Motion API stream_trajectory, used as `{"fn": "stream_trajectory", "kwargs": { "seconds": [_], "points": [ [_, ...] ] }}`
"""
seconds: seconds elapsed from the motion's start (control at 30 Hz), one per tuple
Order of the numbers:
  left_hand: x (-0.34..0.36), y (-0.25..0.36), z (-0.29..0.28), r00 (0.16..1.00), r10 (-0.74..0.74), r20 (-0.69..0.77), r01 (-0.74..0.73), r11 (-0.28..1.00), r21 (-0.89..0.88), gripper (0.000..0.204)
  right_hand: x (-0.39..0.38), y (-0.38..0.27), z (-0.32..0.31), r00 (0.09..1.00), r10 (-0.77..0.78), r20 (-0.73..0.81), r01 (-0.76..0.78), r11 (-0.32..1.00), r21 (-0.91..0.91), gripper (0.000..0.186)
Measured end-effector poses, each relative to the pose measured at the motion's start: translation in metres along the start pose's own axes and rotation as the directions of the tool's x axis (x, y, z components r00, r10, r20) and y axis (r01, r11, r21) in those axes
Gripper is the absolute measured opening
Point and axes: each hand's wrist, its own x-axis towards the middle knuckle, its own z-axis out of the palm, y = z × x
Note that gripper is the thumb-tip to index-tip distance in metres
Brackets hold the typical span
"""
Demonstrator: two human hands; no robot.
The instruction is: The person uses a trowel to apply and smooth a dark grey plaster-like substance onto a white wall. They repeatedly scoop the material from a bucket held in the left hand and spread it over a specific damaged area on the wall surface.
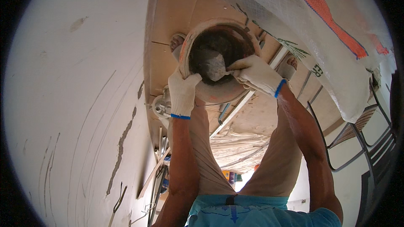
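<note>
Grasping a trowel (214,66) at upper centre, the right hand (257,75) could tip the bucket (219,94) — should the left hand (183,92), clasping it, slip.

A round, pale bucket (213,93) was seen with its mouth turned upward, its outer wall and rim smeared with reddish-orange stains and its interior darkened by residue. Its near left rim was gripped by the left hand (184,90). A grey, crusted trowel (213,66) was held by the right hand (257,75), its blade set across the bucket's mouth and directed leftward. Most of the trowel's handle was hidden by the glove, and the bucket's base could not be seen.
</note>
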Motion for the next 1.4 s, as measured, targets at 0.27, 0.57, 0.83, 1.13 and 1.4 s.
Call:
{"fn": "stream_trajectory", "kwargs": {
  "seconds": [0.27, 0.57, 0.83, 1.13, 1.4],
  "points": [
    [-0.002, 0.000, -0.007, 0.995, 0.080, -0.056, -0.073, 0.990, 0.121, 0.043, -0.039, 0.014, -0.026, 0.997, -0.077, 0.021, 0.075, 0.993, 0.088, 0.033],
    [0.000, -0.018, -0.014, 0.978, 0.119, -0.172, -0.095, 0.985, 0.146, 0.037, -0.060, -0.055, -0.005, 0.950, -0.311, -0.039, 0.310, 0.911, 0.274, 0.031],
    [-0.007, 0.008, 0.001, 0.980, 0.172, -0.101, -0.140, 0.954, 0.266, 0.041, 0.007, -0.140, -0.014, 0.777, -0.536, -0.330, 0.612, 0.765, 0.199, 0.064],
    [-0.011, 0.012, 0.003, 0.991, 0.131, -0.011, -0.107, 0.855, 0.507, 0.062, 0.135, -0.183, -0.010, 0.400, -0.693, -0.600, 0.707, 0.650, -0.279, 0.058],
    [-0.011, 0.018, -0.002, 0.996, 0.086, 0.004, -0.070, 0.776, 0.627, 0.060, 0.190, -0.200, 0.010, 0.244, -0.711, -0.660, 0.680, 0.610, -0.406, 0.058]
  ]
}}
